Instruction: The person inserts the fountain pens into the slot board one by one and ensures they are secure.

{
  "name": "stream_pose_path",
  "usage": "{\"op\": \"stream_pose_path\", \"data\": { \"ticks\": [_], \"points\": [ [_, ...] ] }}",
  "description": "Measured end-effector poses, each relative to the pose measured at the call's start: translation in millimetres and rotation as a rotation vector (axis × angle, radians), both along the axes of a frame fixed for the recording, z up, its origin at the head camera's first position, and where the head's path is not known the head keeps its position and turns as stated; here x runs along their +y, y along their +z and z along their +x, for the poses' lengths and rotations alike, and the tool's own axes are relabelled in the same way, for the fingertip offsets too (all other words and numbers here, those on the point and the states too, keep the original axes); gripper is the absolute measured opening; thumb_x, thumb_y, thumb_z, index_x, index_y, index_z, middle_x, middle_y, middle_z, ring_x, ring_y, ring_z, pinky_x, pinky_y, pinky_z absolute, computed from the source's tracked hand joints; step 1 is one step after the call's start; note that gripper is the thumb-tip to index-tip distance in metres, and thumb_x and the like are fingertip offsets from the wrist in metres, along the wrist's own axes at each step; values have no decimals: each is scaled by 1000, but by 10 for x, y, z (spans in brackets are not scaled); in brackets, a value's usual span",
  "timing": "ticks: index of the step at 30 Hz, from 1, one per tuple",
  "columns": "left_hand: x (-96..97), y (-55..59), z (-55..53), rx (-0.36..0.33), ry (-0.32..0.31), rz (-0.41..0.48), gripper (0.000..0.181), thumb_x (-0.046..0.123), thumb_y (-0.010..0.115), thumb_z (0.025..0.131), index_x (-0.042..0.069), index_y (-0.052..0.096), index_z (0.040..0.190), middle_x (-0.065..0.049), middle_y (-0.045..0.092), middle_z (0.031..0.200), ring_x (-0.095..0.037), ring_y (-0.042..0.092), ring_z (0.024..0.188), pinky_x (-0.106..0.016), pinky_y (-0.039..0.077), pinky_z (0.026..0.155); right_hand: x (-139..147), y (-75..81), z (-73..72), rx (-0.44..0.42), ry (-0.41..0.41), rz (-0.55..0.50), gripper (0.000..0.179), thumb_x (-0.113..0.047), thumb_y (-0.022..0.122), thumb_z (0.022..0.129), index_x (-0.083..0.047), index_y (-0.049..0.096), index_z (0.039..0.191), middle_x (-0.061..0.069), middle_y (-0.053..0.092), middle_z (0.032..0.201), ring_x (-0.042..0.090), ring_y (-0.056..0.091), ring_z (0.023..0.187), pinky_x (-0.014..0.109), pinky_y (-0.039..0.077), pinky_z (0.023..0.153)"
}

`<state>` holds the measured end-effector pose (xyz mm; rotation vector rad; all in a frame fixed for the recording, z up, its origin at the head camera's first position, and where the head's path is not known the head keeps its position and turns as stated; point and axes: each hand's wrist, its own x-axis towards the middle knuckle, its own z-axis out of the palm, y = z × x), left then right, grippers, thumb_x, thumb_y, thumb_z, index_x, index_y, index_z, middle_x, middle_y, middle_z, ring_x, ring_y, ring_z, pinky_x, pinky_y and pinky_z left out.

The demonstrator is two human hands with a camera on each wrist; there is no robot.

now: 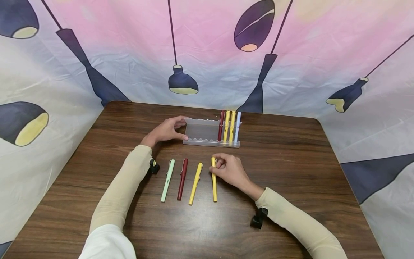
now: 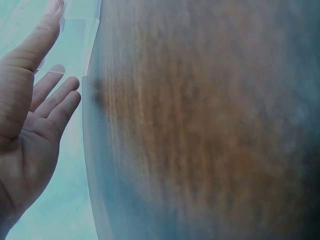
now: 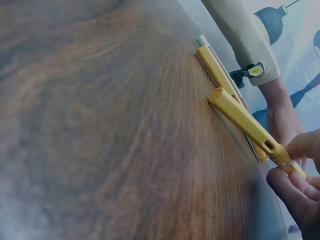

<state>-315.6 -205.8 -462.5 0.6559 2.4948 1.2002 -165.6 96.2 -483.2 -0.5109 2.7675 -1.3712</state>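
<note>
My left hand (image 1: 166,130) holds the left end of a clear plastic pen tray (image 1: 203,143), thumb at the front edge and fingers at the back. In the left wrist view the thumb and index finger of that hand (image 2: 25,100) span the clear plastic. Four slots at the tray's right carry a dark red pen (image 1: 221,126), two yellow pens and a pale blue pen (image 1: 237,126). Nearer me, my right hand (image 1: 231,169) pinches the clip end of a yellow pen (image 1: 214,187); the right wrist view shows this pen (image 3: 242,120) between thumb and fingers.
Left of the pinched pen lie another yellow pen (image 1: 195,184), a dark red pen (image 1: 182,180) and a light green pen (image 1: 167,181), side by side on the brown wooden table (image 1: 275,144). A printed cloth (image 1: 213,72) hangs behind the table's far edge.
</note>
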Motion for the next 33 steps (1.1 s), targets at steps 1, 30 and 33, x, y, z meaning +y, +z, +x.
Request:
{"op": "stream_pose_path", "data": {
  "ticks": [1,30,33],
  "points": [
    [0,0,2,1,1,-1,90,28,88,83,6,39,155,-22,44,156,-36,44,145,-49,40,119,0,-1,0,-1,-2,-2,40,-19,86,83,-6,74,119,-9,68,76,3,64,63,21,55,55],
    [5,13,8,4,1,-5,89,26,88,83,6,39,155,-22,44,156,-36,44,144,-50,40,119,11,62,16,-63,-19,-68,42,-18,86,83,-10,73,123,6,76,104,6,70,71,25,59,57],
    [5,9,11,3,2,-2,89,26,88,83,6,39,155,-21,44,156,-36,44,144,-50,40,119,12,59,18,-63,-19,-61,43,-19,87,83,-10,73,123,7,76,105,6,70,70,25,59,57]
  ]
}}
